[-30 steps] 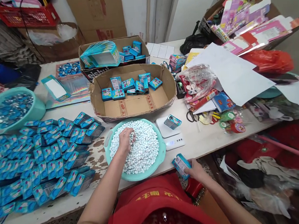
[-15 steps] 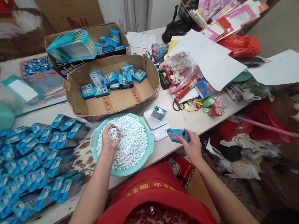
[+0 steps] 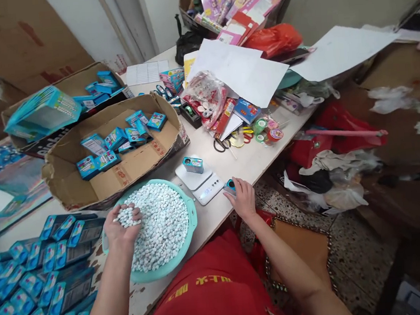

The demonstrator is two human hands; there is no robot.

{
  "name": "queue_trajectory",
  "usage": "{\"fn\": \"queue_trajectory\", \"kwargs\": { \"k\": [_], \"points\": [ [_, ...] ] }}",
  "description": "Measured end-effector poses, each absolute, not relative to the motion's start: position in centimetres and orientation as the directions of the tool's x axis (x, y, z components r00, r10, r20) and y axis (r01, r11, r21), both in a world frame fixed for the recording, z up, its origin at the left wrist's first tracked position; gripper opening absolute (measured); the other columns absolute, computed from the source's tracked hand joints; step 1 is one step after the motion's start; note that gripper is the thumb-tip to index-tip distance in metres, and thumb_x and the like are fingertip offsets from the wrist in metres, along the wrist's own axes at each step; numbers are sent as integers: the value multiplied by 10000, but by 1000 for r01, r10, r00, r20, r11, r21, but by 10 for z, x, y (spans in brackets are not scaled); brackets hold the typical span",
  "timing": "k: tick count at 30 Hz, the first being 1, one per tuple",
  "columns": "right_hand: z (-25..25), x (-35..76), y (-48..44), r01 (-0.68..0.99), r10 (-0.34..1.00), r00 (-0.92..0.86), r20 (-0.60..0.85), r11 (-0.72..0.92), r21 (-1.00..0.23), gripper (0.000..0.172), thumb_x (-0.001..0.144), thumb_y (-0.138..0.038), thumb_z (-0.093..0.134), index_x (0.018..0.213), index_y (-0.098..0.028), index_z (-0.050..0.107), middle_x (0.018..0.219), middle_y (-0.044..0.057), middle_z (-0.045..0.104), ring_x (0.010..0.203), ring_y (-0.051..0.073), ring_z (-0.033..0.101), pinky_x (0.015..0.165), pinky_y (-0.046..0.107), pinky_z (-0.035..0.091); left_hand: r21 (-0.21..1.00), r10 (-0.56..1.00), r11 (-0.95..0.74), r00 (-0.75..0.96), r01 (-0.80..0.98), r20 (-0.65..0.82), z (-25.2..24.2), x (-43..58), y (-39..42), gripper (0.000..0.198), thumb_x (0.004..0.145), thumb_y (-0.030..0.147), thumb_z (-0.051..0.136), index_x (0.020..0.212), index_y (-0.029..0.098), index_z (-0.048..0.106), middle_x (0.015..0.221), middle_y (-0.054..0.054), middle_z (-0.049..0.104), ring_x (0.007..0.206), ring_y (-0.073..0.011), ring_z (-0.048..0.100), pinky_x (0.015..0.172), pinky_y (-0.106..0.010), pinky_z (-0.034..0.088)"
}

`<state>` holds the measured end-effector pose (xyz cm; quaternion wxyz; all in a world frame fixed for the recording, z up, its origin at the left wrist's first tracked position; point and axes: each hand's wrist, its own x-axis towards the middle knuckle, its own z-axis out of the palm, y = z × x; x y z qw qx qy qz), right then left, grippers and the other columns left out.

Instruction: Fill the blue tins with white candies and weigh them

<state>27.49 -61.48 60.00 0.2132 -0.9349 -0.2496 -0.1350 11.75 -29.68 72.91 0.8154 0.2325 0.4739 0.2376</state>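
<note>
Candies (image 3: 128, 216) filled the left hand (image 3: 123, 228), cupped, likely against spilling, over the basin (image 3: 193, 215); right hand (image 3: 244, 199) gripped a box (image 3: 230, 187), hole upward, by the front edge of the table (image 3: 214, 217).

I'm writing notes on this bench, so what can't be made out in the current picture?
In the head view:
Scale: digits too small and faint to read.
Held box: partly hidden by the right hand.
Left hand: palm covered by white pieces.
Basin: floor buried under more pieces.
Blue box rows: cut off by the left and bottom edges.
</note>
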Motion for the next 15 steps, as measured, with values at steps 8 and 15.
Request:
{"fn": "queue_trajectory", "kwargs": {
  "k": [8, 15],
  "points": [
    [584, 224, -542, 770, 780, 590, 208, -467, -434, 255, 918, -178, 445, 1067, -254, 638, 970, 69, 635, 893, 201, 505, 834, 370, 381, 626, 616, 765, 453, -148, -645, 732, 118, -301, 52, 681, 170, 479, 689, 172, 428, 639, -12, 461, 470, -102, 439, 381, -181, 346],
    [564, 233, -510, 785, 781, 569, 256, -424, -452, 221, 851, -52, 483, 832, -180, 662, 1025, 98, 637, 962, 226, 501, 888, 414, 374, 560, 582, 806, 429, -190, -691, 734, 116, -317, 72, 719, 188, 475, 660, 169, 439, 611, -15, 492, 446, -96, 444, 356, -158, 307]
  ]
}}
